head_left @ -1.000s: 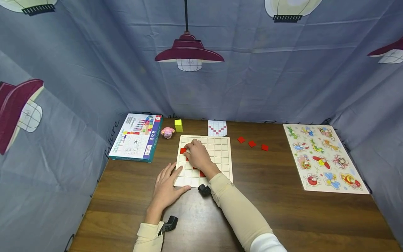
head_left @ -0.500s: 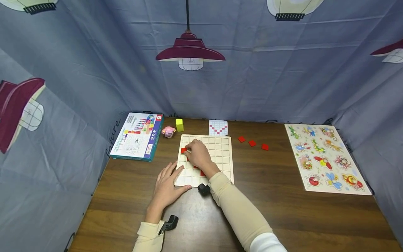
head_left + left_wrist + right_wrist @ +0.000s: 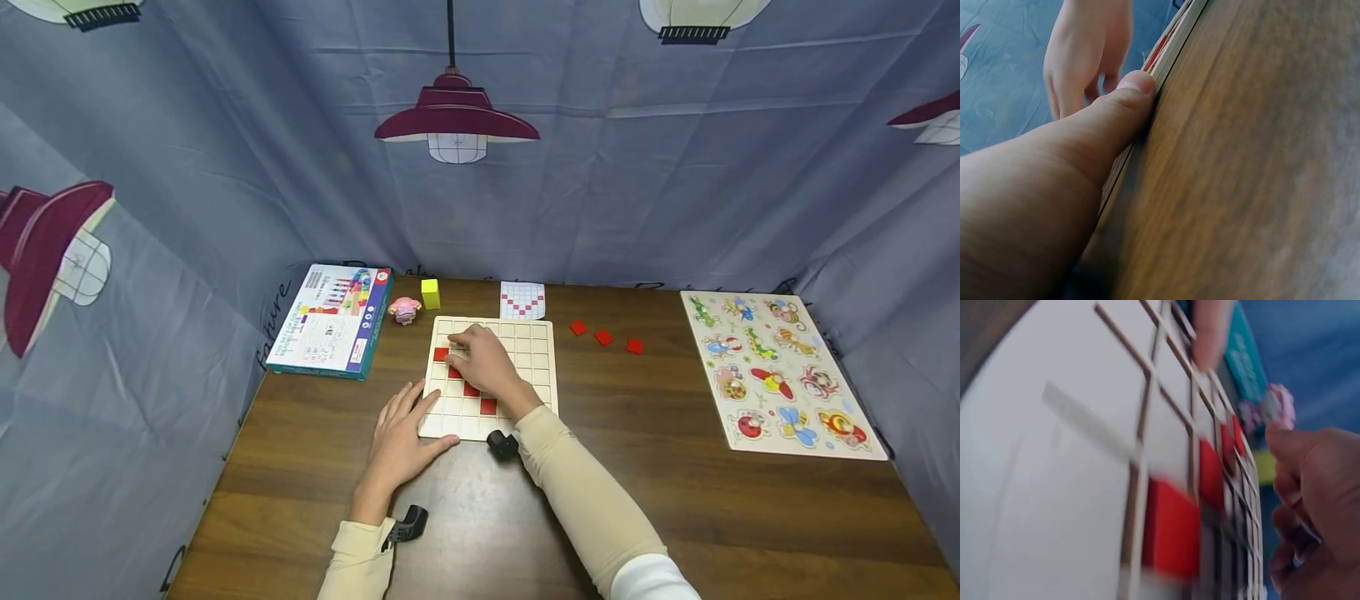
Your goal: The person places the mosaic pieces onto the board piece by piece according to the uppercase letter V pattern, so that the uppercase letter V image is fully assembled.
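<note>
Left hand: the left hand lies flat with fingers spread and straight on the near left corner of the pale wooden grid board; in the left wrist view its thumb presses against the board's edge.
Right hand: the right hand hovers low over the board's upper middle cells, fingers curled downward; whether the fingertips pinch a tile or only touch the board cannot be told, and the right wrist view is blurred.
Grid board: it lies flat on the brown wooden table, under both hands, with its long sides running away from the person.
Red tiles in the board: flat red square tiles sit in cells in a diagonal run, from just left of the right fingertips down to just beside the right wrist.
Loose tiles: three red square tiles lie in a row on the table, well to the right of the right hand.
Pattern card: a small white card with a red checked V lies just beyond the board, past the right hand.
Beyond the left hand: a yellow block, a pink toy figure and a colourful printed box.
Far right: an animal peg puzzle board, well apart from both hands.
</note>
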`<state>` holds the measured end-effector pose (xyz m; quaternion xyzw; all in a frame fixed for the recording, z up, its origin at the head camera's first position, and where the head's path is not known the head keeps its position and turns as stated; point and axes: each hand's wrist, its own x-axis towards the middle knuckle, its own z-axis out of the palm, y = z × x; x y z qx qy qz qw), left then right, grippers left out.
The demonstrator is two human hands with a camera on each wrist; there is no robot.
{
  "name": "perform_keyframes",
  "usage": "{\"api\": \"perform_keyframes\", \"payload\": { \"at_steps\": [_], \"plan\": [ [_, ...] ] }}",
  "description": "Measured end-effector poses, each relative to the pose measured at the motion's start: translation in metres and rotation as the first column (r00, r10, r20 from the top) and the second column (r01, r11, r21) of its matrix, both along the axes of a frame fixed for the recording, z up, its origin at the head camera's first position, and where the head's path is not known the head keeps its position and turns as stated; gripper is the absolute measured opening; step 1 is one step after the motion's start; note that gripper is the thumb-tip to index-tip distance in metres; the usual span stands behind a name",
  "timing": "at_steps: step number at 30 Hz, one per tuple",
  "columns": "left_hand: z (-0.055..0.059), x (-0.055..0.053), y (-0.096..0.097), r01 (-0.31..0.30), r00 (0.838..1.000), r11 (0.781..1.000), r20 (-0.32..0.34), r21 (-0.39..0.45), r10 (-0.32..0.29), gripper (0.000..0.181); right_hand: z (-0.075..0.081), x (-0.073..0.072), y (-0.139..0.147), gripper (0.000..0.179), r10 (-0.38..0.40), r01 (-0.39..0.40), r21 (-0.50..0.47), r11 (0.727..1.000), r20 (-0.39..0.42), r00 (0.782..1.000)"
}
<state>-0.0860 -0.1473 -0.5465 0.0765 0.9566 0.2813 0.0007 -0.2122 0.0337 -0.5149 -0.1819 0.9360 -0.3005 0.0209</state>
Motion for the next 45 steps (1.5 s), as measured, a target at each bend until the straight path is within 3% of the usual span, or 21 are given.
{"api": "perform_keyframes", "payload": {
  "at_steps": [4,8,17,21,29,40,45],
  "plan": [
    [0.000,-0.001,0.000,-0.010,1.000,1.000,0.017,0.012,0.009,0.087,0.001,0.003,0.042,0.043,-0.075,0.073,-0.130,0.989,-0.012,0.997],
    [-0.001,-0.001,0.000,-0.022,1.000,1.000,0.012,0.018,0.022,0.086,-0.003,0.008,0.096,0.045,-0.175,0.167,-0.178,0.970,-0.026,0.984],
    [-0.002,0.002,0.001,-0.012,1.000,0.999,0.017,0.034,0.012,0.088,-0.021,0.023,0.223,0.047,-0.361,0.346,-0.145,0.927,-0.094,0.928],
    [-0.004,0.003,0.000,-0.012,1.000,0.999,0.013,0.038,0.012,0.088,-0.024,0.026,0.258,0.057,-0.411,0.407,-0.074,0.911,-0.060,0.910],
    [-0.003,0.003,0.001,-0.016,1.000,0.999,0.007,0.036,0.016,0.088,-0.027,0.025,0.277,0.067,-0.424,0.425,-0.023,0.905,0.039,0.905],
    [-0.003,0.002,0.001,-0.015,1.000,0.999,0.013,0.034,0.014,0.088,-0.026,0.030,0.276,0.061,-0.457,0.458,-0.045,0.888,0.030,0.889],
    [-0.003,0.001,0.000,-0.021,1.000,0.999,0.004,0.049,0.020,0.088,-0.028,0.029,0.274,0.043,-0.489,0.486,-0.077,0.871,-0.031,0.872]
  ]
}}
